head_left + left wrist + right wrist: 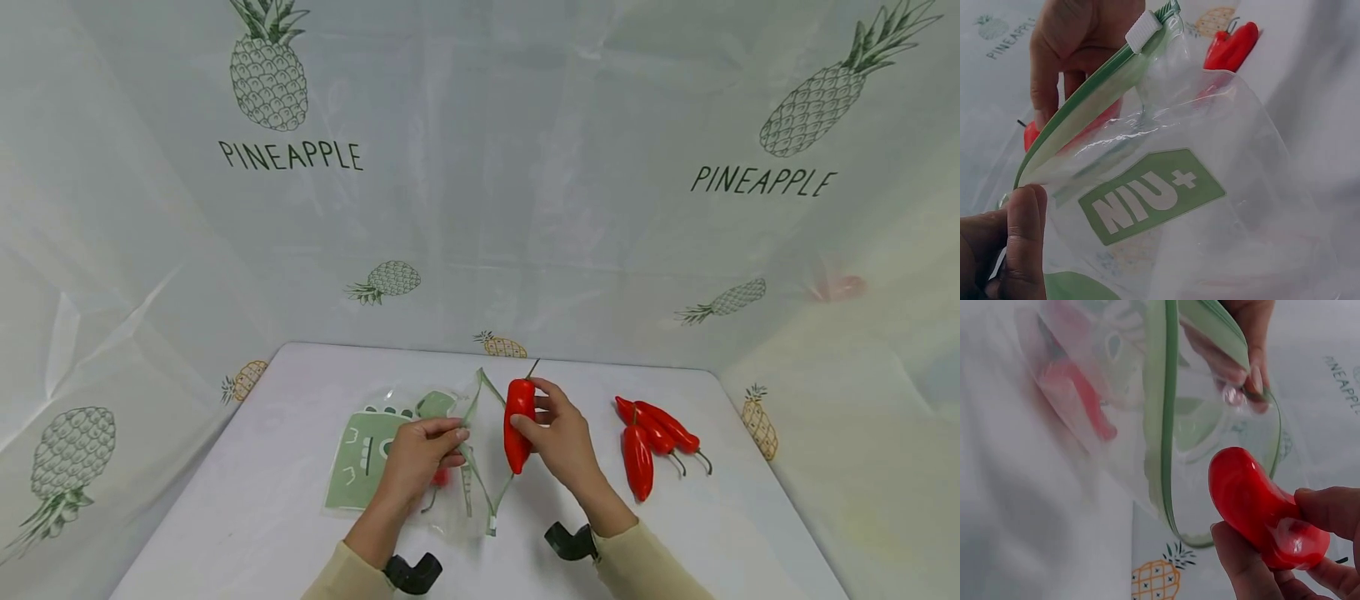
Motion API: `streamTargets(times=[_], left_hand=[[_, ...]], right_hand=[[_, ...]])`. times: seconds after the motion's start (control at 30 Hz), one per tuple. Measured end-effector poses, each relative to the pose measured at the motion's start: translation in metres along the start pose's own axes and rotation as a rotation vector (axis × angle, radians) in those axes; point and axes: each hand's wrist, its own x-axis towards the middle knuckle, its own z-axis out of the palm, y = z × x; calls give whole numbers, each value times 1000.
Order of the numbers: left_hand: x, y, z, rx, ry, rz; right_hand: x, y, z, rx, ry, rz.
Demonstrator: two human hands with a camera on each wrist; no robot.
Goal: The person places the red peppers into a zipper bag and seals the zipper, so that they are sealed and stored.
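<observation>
My left hand [412, 458] pinches the green rim of a clear zip bag [352, 479] with green printing, near the middle of the table. The bag's mouth gapes toward the right, and a white slider [1143, 31] sits at one end of its zip. Between thumb and fingers my right hand [562, 437] holds a glossy red pepper [518, 425], stem pointing away, right beside the mouth. In the right wrist view the held pepper [1260, 512] has its blunt tip toward the opening. Another red pepper [1075, 394] shows through the bag's clear wall.
Three red peppers [638, 462] lie in a group on the white table [720, 517] to the right. A pale sheet [480, 208] with printed pineapples hangs behind and at both sides. Dark wrist-worn pieces [414, 575] stick out below both wrists.
</observation>
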Motion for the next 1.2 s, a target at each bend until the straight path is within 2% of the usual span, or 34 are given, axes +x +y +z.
streamTargets(times=[0.27,0.53,0.93,1.2], left_hand=[[-2,-1,-2,40,0,1],[-2,-3,-2,29,-6,4],[7,2,-1,14,2,24],[9,7,-7,-44,36,29]], right_hand=[[-10,-2,24,-50,-1,-39],[-18,-6,40,-112,-31,-84],[-14,-4,50,-147,-87,-123],[-10,-6,55,-245,-140,-109]])
